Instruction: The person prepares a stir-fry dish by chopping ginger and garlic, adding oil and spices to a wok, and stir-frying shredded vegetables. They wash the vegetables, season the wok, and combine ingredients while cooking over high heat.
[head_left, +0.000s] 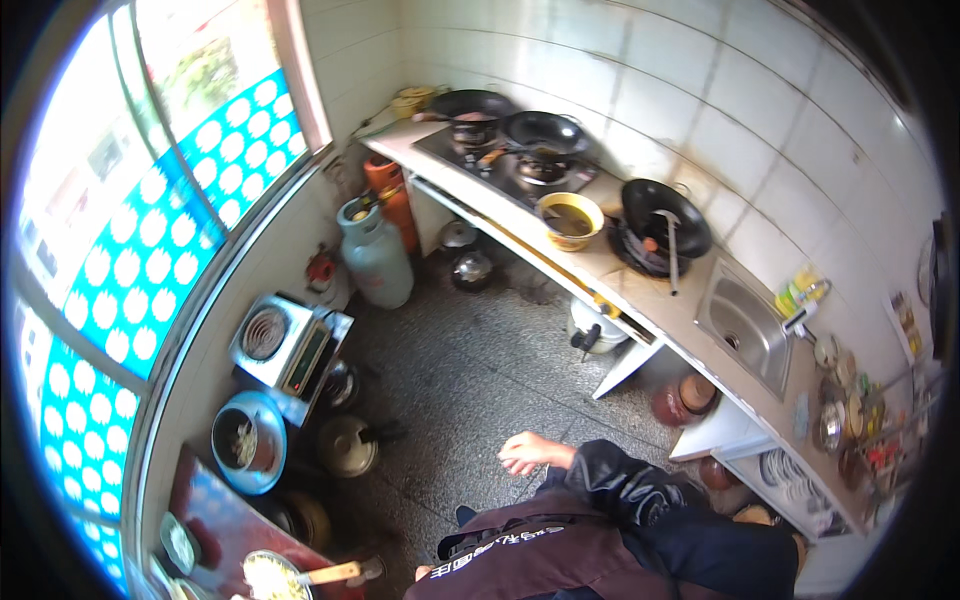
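My right hand (531, 453) hangs over the grey speckled floor, in front of the dark apron (525, 544). Its fingers are loosely bent, and nothing shows in them. A dark, shiny sleeve covers that arm. Of my left hand (424, 572), only a bit of skin shows at the apron's left edge; the rest is hidden. Left of it, a bowl of pale chopped food (271, 577) stands on a red table (225, 514), with a wooden-handled utensil (330, 574) across its rim. A small bowl (180, 544) is also on that table.
Several black woks (545, 133) and a yellow basin (570, 219) stand along the counter (487, 196), which holds a steel sink (748, 330). On the left are an electric coil stove (266, 333), a blue basin (276, 442), a lidded pot (349, 448) and gas cylinders (377, 259).
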